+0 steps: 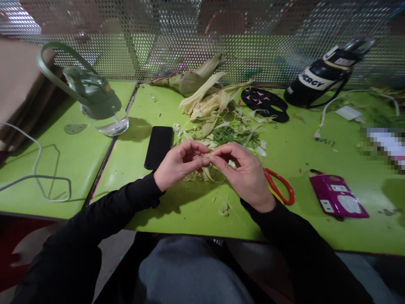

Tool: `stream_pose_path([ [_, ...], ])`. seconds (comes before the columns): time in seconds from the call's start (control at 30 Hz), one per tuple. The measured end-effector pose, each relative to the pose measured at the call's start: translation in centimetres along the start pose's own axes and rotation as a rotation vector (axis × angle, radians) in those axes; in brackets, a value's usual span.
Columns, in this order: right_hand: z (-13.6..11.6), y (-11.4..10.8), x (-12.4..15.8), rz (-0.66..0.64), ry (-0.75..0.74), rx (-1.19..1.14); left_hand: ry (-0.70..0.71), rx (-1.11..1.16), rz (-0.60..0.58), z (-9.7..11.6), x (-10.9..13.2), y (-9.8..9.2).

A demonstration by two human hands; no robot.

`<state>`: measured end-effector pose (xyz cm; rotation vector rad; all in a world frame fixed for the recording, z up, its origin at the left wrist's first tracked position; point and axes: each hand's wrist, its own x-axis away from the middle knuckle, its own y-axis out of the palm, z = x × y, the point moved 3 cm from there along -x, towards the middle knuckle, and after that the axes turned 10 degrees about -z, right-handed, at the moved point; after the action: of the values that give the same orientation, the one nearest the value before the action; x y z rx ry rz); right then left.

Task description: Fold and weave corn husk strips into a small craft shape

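Observation:
My left hand (pixel 177 164) and my right hand (pixel 245 174) meet above the front middle of the green table, thumbs and fingertips pinched together. Between the fingertips is a thin pale strip of corn husk, mostly hidden by the fingers. Just beyond them lies a heap of dry corn husks (pixel 205 110), with scraps and a tangle of green strands (pixel 224 134) in it. Scissors with red and yellow handles (pixel 287 188) lie partly behind my right wrist. A black phone (pixel 159 147) rests flat beside my left hand. Small husk scraps (pixel 224 207) are scattered nearer me.
A green-lidded water bottle (pixel 98 101) stands at left, a black bottle (pixel 319 78) at back right. A purple power socket (pixel 339 196), a black palette-shaped object (pixel 264 103) and white cables (pixel 325 110) lie on the right. A perforated metal screen (pixel 177 42) closes off the back.

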<state>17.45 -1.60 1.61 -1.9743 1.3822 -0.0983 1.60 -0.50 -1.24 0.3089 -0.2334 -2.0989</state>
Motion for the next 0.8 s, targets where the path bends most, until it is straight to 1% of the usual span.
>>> stream_pose_path([
  [0.1,-0.07,0.10,0.02,-0.026,0.019,-0.027,-0.001,-0.020,-0.028,0.15,-0.02,-0.09],
  [0.3,-0.31,0.16,0.08,-0.088,0.098,-0.112,-0.014,-0.129,-0.068,0.31,0.06,-0.27],
  [0.43,-0.03,0.27,0.21,-0.094,0.151,-0.175,0.007,-0.093,-0.075,0.09,0.02,-0.20],
  [0.5,0.28,0.42,0.30,-0.081,0.182,-0.241,0.030,-0.054,-0.036,-0.04,-0.01,-0.22],
  [0.63,0.64,0.79,0.41,-0.072,0.243,-0.347,0.104,-0.007,0.083,0.00,0.07,-0.31],
  [0.7,0.56,0.81,0.39,-0.058,0.244,-0.340,0.110,-0.022,0.099,0.08,0.16,-0.20],
  [0.8,0.23,0.73,0.41,-0.028,0.201,-0.290,0.068,-0.039,0.107,0.09,0.33,0.03],
])
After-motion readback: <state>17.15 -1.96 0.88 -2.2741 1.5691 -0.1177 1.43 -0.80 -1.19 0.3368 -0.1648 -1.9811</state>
